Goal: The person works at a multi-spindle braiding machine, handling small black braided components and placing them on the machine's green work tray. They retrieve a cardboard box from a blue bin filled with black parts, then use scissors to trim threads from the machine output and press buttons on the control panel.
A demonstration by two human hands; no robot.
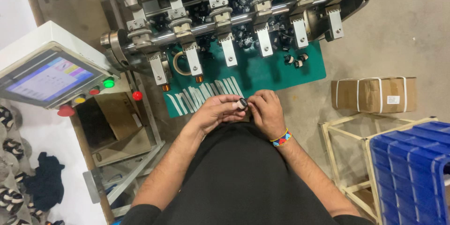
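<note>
brown box (pixel 373 94) with white straps and small white label, on floor at right | small black ring (pixel 242 103), pinched by left hand (pixel 216 111) and right hand (pixel 266 109), above green mat (pixel 262 72)

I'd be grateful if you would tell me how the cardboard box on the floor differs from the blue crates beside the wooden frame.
The cardboard box is brown and bound with white straps; the blue crates are plastic, with no straps showing. The box lies alone on the concrete floor, while the crates are stacked and cut off by the picture's edge. The box is plain-sided; the crates are ribbed. Both sit to the person's right, apart from both hands.
</note>
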